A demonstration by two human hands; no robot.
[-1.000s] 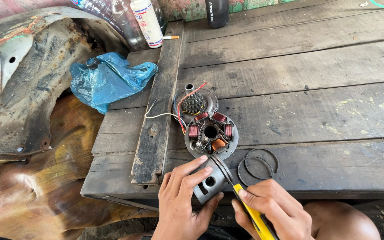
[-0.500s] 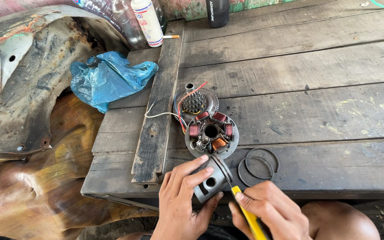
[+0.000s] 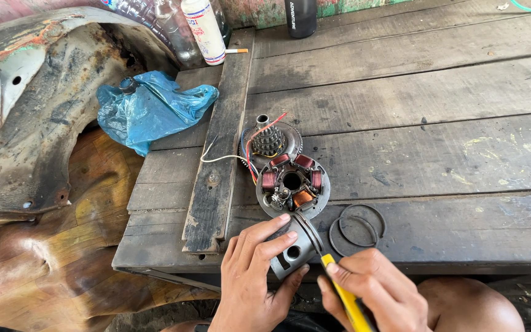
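Gripping piston [image 3: 291,249] w/ left hand [image 3: 256,280] at bench [image 3: 437,154] edge, fingers wrapped round skirt. Pinching yellow screwdriver [image 3: 346,297] in right hand [image 3: 373,292], tip touching piston crown. Lying just beside: rings [image 3: 356,226] and stator [image 3: 292,184].

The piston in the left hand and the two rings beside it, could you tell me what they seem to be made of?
Piston: apparently cast metal, dull grey, matte with dark soiling, perhaps aluminium. Rings: thin dark metal hoops, likely steel or iron, though the look leaves it open.
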